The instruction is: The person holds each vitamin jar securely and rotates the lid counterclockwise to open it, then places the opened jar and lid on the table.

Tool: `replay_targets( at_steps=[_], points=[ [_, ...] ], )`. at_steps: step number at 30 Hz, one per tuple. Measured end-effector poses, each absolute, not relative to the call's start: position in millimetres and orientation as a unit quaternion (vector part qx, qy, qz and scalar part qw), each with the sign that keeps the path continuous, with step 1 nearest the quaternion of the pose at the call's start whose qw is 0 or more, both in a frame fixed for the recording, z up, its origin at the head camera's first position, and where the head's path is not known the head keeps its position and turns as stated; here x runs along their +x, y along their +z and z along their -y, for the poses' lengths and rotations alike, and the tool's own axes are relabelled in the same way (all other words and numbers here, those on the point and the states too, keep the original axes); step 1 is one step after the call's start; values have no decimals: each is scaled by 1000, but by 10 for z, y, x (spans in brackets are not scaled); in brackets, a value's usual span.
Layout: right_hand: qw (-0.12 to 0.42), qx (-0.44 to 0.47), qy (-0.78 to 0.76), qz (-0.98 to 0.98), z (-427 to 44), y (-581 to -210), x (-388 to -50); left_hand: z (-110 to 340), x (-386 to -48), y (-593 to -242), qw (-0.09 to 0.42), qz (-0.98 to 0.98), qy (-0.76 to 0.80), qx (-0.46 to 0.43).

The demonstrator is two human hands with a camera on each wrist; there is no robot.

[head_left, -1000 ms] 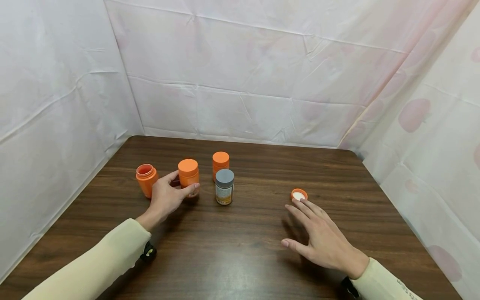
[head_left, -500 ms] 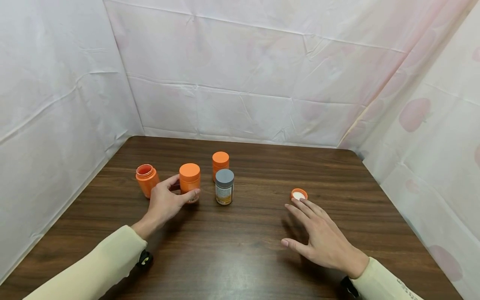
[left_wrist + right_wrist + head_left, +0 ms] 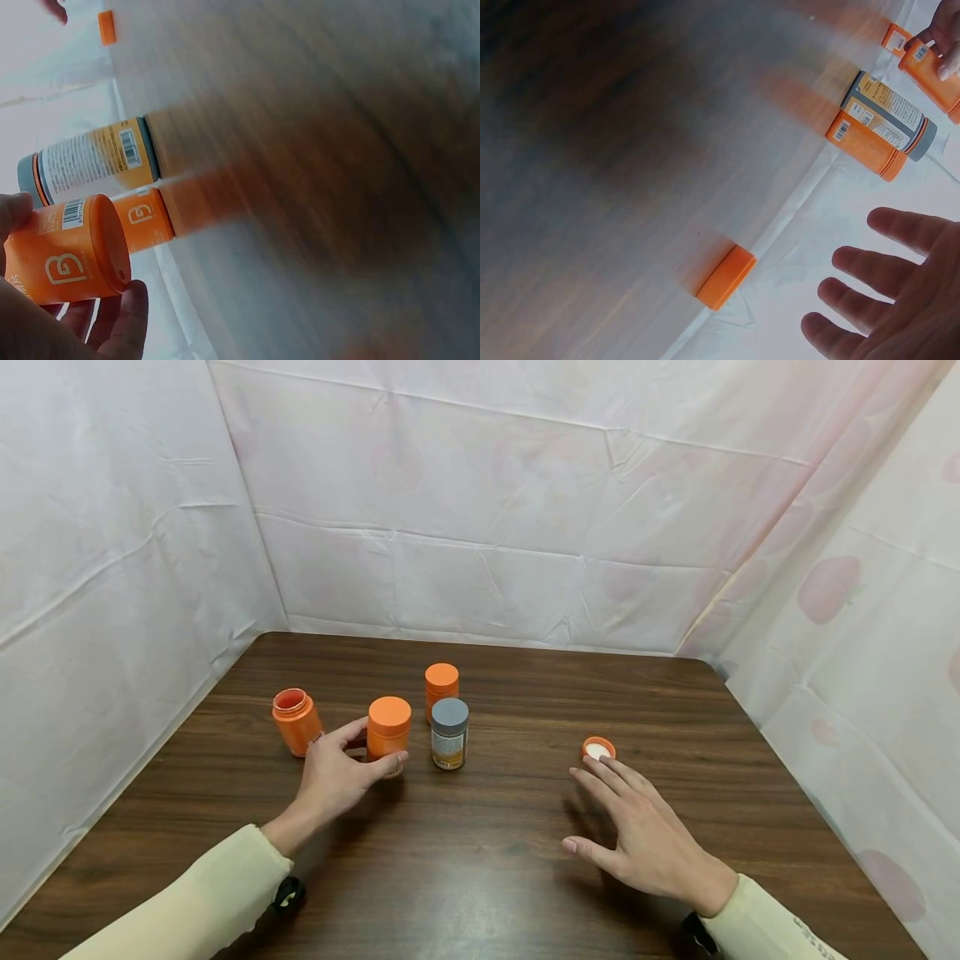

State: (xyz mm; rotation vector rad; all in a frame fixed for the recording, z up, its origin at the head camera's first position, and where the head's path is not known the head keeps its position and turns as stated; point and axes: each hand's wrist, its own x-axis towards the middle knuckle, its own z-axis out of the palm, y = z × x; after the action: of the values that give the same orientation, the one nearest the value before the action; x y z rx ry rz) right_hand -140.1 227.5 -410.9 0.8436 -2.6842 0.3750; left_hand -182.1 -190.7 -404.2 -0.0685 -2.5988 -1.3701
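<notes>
At the far left, an open orange plastic jar (image 3: 298, 727) stood upright on the dark wood-grain table (image 3: 480, 877) with its threaded neck bare; its inner wall showed reddish orange, but the bottom was too deep to tell what, if anything, lay inside. Just beside it, the left hand (image 3: 330, 781) gripped an orange cylindrical jar with a screw-on orange lid (image 3: 388, 722), thumb on the near side and fingers curled round the far side. The left wrist view showed that jar's underside, so it seemed to be raised off the wood, its setting-down not yet done. Next came a smaller-looking orange jar with a flat orange lid (image 3: 442, 681), partly hidden behind a grey-lidded jar with a white and yellow label (image 3: 449, 735); both stood upright and shut, their contents hidden. Judged from this layout, one of four jars was already uncapped, while the other three, including the one in the grip, had their lids on. Well apart to the right, a loose round orange cap with a white liner (image 3: 597, 750) lay inside-up on the table, probably the open jar's, and refitting it had not been done. The right hand (image 3: 645, 835) hung near it with fingers extended and spread, holding nothing; the right wrist view showed them apart from the cap.
</notes>
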Motion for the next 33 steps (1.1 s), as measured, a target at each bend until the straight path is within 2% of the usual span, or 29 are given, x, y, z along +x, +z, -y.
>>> replay_targets(
  at_steps=[33],
  points=[
    [151, 297, 133, 934, -2288, -4102, -1410, 1675, -1560, -4070, 105, 867, -480, -79]
  ],
)
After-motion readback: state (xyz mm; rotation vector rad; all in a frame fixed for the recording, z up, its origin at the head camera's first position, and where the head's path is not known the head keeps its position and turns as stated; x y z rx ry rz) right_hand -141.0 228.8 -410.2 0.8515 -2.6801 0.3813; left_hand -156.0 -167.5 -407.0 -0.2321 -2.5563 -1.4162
